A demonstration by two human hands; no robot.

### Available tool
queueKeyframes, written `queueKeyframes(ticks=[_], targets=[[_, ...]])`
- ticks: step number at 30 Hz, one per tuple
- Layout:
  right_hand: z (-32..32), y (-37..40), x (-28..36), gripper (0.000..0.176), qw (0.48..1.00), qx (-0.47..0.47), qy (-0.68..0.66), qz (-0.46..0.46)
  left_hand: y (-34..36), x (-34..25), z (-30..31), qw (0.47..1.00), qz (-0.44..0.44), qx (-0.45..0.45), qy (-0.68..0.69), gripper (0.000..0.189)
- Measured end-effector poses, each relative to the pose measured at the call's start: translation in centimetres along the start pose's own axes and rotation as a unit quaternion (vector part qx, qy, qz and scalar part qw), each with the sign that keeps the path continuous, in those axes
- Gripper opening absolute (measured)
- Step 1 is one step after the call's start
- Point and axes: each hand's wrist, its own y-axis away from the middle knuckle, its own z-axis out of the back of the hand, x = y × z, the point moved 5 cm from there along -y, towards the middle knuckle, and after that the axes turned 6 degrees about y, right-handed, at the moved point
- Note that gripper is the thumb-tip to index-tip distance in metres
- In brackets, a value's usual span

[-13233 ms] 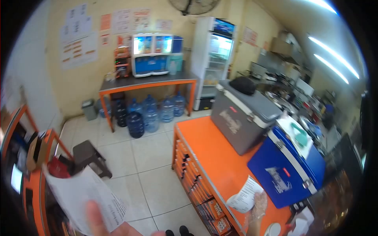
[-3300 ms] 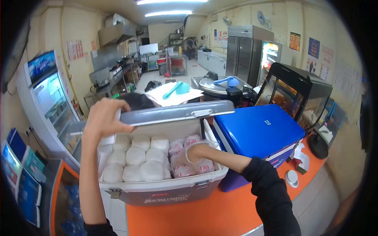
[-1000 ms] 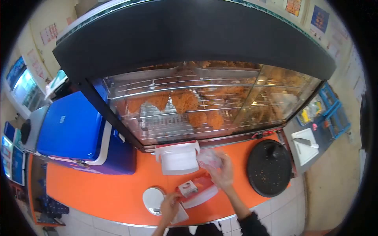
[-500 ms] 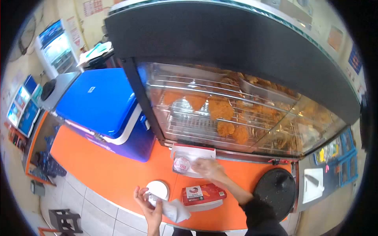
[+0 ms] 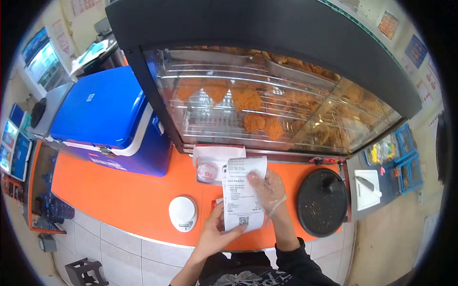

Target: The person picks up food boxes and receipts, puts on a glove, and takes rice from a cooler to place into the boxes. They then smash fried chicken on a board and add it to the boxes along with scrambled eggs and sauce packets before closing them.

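A long printed receipt is stretched upright in front of me, with a QR code near its bottom. My left hand pinches its lower left edge, thumb across the front. Along the upper right edge, my right hand, in a clear plastic glove, grips the paper. Behind the receipt stands an open carton, partly covered, holding a round wrapped rice pack. Only a sliver of a red box shows beside the receipt. A white kitchen scale lies left of my left hand.
A heated display cabinet with fried chicken stands along the back of the orange counter. The blue cooler box is at left. At right are a round black tray and a knife on a white cutting board.
The paper in my left hand has come up from beside the scale and is spread out. My right hand has left the open carton and taken hold of the receipt too.
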Motion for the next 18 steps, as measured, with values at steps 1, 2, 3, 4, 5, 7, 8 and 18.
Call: queueKeyframes(ticks=[1,2,3,4,5,7,8,18], targets=[[-0.2,0.2,0.7,0.026,0.998,-0.016,0.044,0.036,0.5,0.1,0.3,1.000,0.011,0.009,-0.001,0.065],[-0.6,0.5,1.0,0.026,0.998,-0.023,0.048,0.030,1.0,0.0,0.6,1.000,0.021,0.018,-0.005,0.063],[-1.1,0.8,1.5,0.025,0.997,-0.034,0.049,0.043,1.4,-0.4,0.9,0.999,0.032,0.026,0.007,0.060],[-1.5,1.0,1.8,0.024,0.996,-0.046,0.049,0.058,1.7,-0.5,1.2,0.999,0.035,0.031,0.007,0.060],[-1.7,1.3,1.9,0.024,0.996,-0.052,0.048,0.058,1.9,-0.8,1.5,0.999,0.026,0.033,0.010,0.059],[-2.3,1.9,2.3,0.025,0.994,-0.058,0.028,0.085,2.1,-1.3,2.0,0.999,0.018,0.043,0.009,0.058],[-2.4,2.1,2.4,0.025,0.994,-0.066,0.027,0.086,2.2,-1.5,2.2,0.998,0.026,0.046,0.018,0.058],[-3.8,3.8,2.2,0.027,0.994,-0.079,-0.019,0.076,1.8,-1.4,4.5,0.997,0.057,0.016,0.059,0.024]])
